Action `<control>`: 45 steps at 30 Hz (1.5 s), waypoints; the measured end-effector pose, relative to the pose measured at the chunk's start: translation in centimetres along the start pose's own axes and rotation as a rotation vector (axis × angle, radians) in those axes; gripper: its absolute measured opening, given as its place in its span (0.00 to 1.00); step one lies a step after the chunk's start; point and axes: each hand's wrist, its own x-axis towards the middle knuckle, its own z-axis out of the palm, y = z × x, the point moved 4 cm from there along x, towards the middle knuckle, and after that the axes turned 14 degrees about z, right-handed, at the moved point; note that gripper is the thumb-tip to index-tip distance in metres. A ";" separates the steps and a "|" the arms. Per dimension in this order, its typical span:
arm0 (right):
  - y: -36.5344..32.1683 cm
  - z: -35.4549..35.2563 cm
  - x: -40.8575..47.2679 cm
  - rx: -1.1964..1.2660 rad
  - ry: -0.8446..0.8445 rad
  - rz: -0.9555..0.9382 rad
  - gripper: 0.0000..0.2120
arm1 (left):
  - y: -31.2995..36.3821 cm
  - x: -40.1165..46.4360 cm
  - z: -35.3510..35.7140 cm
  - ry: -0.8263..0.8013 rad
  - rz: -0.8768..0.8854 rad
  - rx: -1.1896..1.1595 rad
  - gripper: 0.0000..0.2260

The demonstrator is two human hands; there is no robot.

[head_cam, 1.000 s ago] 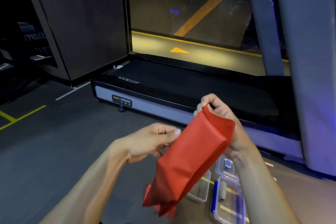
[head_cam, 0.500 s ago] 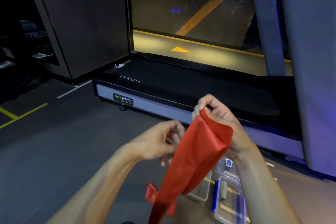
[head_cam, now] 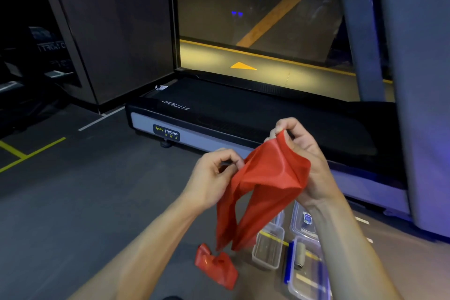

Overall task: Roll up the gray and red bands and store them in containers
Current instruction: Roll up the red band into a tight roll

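While the right hand (head_cam: pixel 304 153) pinches the top corner of the red band (head_cam: pixel 265 178) between curled fingers (head_cam: pixel 283 126), the left hand (head_cam: pixel 214 175) nips the band's opposite edge with thumb and forefinger. Between them the band sags in folds, and its loose end lies crumpled on the gray floor (head_cam: pixel 73 214). Just beside that end an open clear container (head_cam: pixel 267 249) sits on the floor, and right next to it a container with a blue clip (head_cam: pixel 304 273) holds the rolled gray band (head_cam: pixel 300 256). Beyond the hands stands a black treadmill (head_cam: pixel 243 114).
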 end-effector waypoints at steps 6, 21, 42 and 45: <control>-0.1 0.0 0.1 0.018 0.014 -0.006 0.02 | -0.2 -0.6 1.1 -0.098 -0.057 -0.129 0.14; -0.5 0.2 -0.3 0.023 0.006 -0.017 0.02 | -2.0 -1.6 1.0 -0.234 -0.136 -0.209 0.16; -1.0 0.1 -0.9 0.041 0.117 -0.005 0.10 | -0.8 -2.6 0.1 -0.631 -0.252 -0.227 0.26; -0.6 0.4 -0.5 0.019 0.080 0.014 0.07 | -0.1 -2.6 0.5 -0.549 -0.306 -0.326 0.27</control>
